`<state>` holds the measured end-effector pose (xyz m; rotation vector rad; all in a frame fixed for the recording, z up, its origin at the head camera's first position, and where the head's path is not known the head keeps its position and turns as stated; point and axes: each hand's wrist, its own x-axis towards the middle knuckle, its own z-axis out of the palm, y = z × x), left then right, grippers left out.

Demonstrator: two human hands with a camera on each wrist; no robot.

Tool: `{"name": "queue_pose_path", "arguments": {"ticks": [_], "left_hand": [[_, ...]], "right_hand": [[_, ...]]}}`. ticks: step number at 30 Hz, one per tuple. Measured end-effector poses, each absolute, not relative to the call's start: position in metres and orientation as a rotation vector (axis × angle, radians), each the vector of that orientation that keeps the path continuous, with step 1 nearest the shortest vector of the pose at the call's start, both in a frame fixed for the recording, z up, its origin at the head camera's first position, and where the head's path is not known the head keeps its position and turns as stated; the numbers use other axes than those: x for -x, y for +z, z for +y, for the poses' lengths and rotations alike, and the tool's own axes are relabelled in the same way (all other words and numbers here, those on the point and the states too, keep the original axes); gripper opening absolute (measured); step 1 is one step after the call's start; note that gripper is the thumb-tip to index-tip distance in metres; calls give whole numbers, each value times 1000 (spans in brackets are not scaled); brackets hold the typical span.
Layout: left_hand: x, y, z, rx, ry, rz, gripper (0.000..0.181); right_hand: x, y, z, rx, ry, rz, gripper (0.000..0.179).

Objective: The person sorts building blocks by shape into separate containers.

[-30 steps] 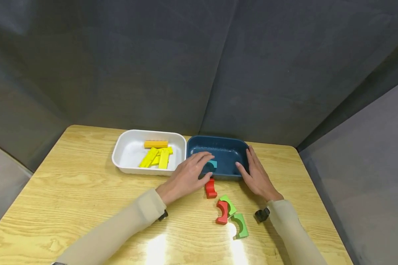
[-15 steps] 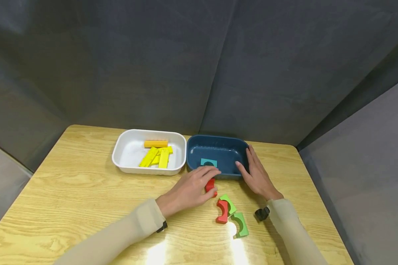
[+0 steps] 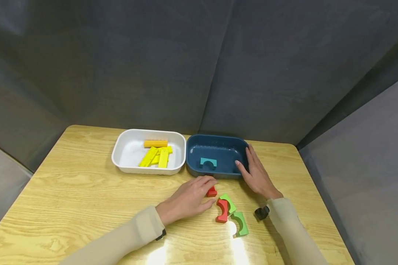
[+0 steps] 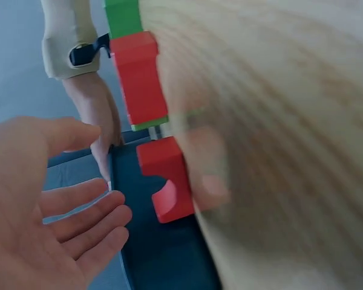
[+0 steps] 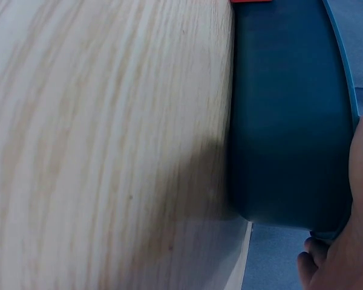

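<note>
"Biggest first?"
"Table [image 3: 86, 206], bearing a white tray [image 3: 127, 154] beside a blue tray [image 3: 225, 151]."
"Hands?"
"The right hand [image 3: 258, 178] holds the blue tray's right end, thumb over the rim. The left hand [image 3: 188, 195], fingers loosely extended, hovers just beside a red block [image 3: 212, 192] on the table."
"Other blocks?"
"Another red [image 3: 224, 211] and two green [image 3: 243, 225] nearby; teal [image 3: 208, 161] in blue, yellow [image 3: 163, 158] in white."

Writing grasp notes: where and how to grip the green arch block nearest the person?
Probably pinch the green arch block mid-span, between notch and outer edge, coming down from above. The notch opens left and the span looks thinnest there; the light green block crowds its far end.
</note>
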<state>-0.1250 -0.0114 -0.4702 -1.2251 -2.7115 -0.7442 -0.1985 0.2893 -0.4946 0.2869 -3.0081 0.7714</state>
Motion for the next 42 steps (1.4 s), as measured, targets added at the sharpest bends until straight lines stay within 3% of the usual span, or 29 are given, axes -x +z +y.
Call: {"name": "queue_pose_path", "arguments": {"ticks": [25, 42], "left_hand": [[128, -485, 3, 1282, -531, -2700, 18], [123, -482, -3, 1322, -519, -2700, 19]], "right_hand": [[199, -494, 291, -290, 774, -3011, 89], [199, -495, 291, -301, 757, -3004, 89]]}}
